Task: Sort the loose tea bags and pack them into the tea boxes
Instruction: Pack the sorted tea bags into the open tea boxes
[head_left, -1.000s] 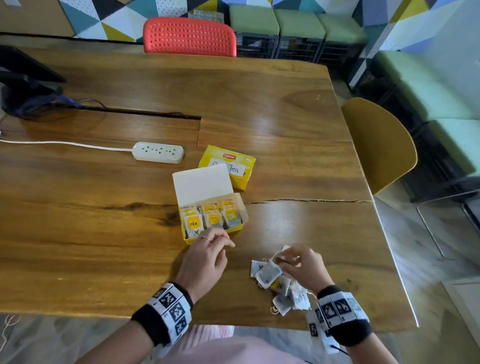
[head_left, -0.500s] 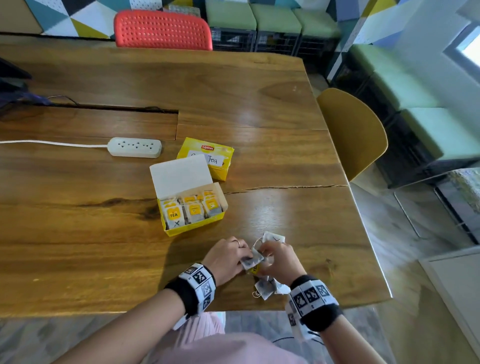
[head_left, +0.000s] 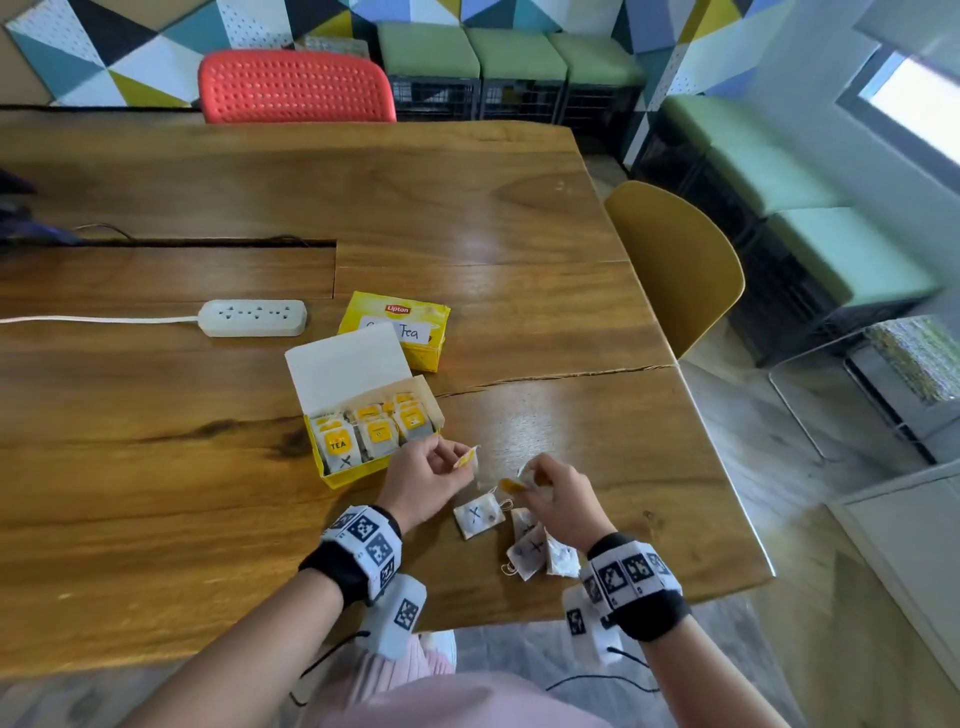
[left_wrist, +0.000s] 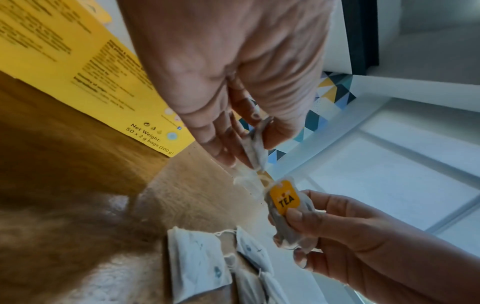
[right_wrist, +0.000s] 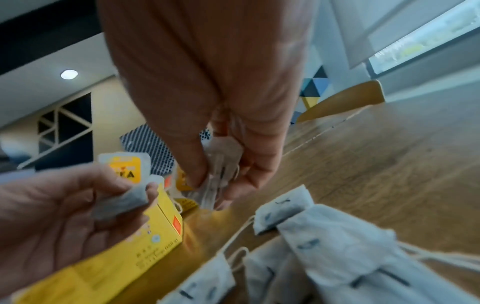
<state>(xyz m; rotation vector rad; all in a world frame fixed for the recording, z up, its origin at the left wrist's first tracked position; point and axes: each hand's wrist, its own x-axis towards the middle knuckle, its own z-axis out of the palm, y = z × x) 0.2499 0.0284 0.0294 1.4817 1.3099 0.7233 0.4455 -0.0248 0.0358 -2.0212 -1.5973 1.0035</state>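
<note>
A tea bag (head_left: 466, 459) is pinched by the left hand (head_left: 422, 480) just right of the open box (head_left: 363, 415); another bag (left_wrist: 288, 216) is pinched by the right hand (head_left: 558, 499). Their strings may be tangled, so 1 bag could be dragged off or torn.

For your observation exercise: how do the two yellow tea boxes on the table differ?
The near box stands open, lid up, with tea bags filed inside; the far box is closed. The far box bears a handwritten label ending "Tea"; none shows on the near box. Both are yellow cardboard.
</note>
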